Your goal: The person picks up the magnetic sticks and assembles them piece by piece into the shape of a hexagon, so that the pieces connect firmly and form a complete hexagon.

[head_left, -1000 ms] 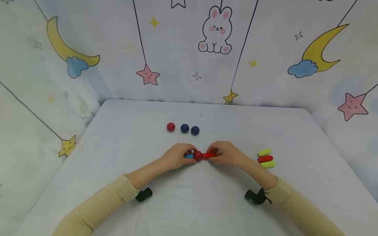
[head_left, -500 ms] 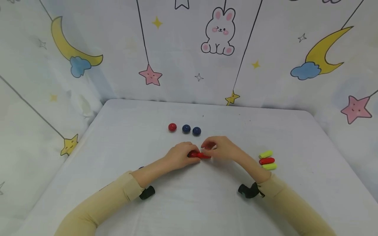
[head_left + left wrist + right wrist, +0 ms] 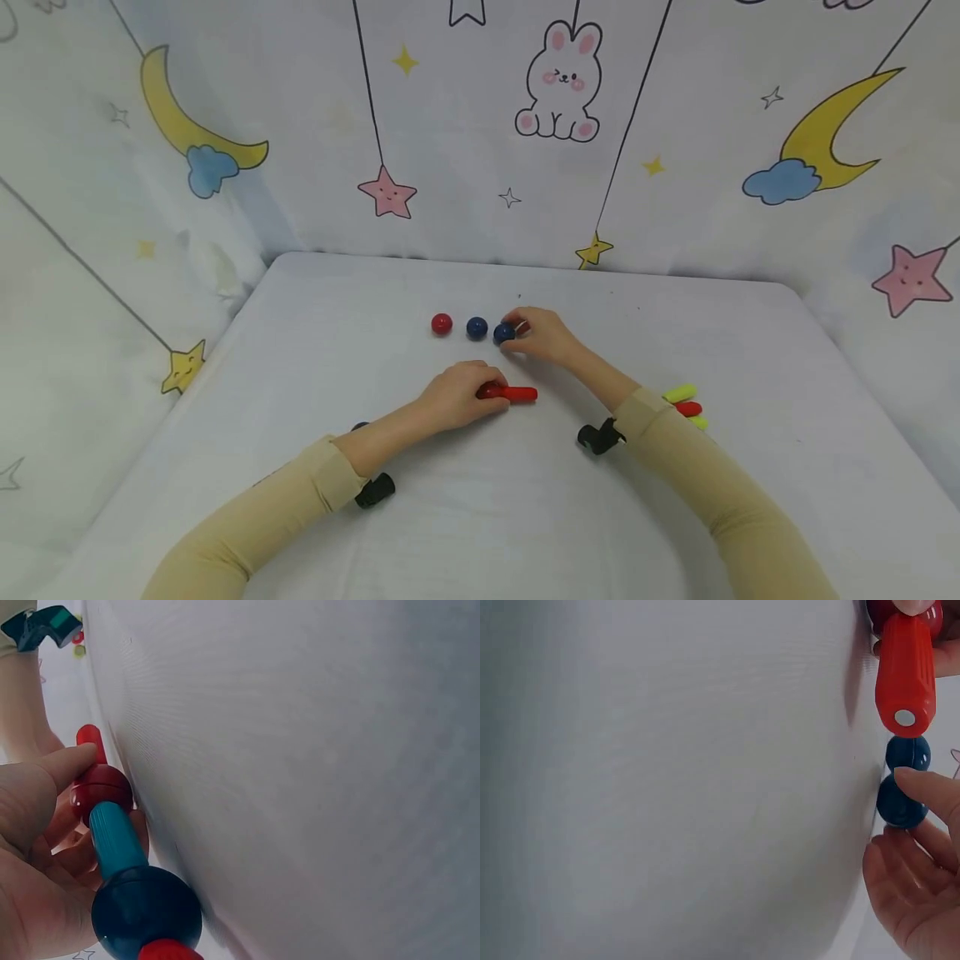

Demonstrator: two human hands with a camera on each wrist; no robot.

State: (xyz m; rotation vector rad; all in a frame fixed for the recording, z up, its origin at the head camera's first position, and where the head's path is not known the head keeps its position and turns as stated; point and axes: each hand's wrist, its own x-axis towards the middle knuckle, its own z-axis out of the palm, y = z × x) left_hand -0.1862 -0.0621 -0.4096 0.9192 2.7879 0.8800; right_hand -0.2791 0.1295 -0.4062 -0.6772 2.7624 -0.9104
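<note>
My left hand point(image 3: 461, 396) grips a joined row of balls and rods low over the white table. Its fingers wrap a dark red ball point(image 3: 103, 787), and a red rod point(image 3: 521, 394) sticks out to the right. On the other side, a light blue rod point(image 3: 118, 840) leads to a dark blue ball point(image 3: 146, 911) with another red piece point(image 3: 171, 950) behind it. Farther back, my right hand point(image 3: 543, 336) pinches a loose dark blue ball point(image 3: 503, 334) between thumb and fingers. A pale round disc shows on the red rod's free end in the right wrist view.
Left of the right hand, a second dark blue ball point(image 3: 477, 328) and a red ball point(image 3: 442, 324) lie in line. Two yellow-green rods point(image 3: 681, 393) and a red rod point(image 3: 688, 409) lie partly hidden behind the right sleeve point(image 3: 652, 417). A patterned cloth point(image 3: 465, 133) hangs behind the table.
My right hand has let go of the red rod and moved back to the rightmost blue ball. My left hand has shifted its hold over the red ball, still holding the row.
</note>
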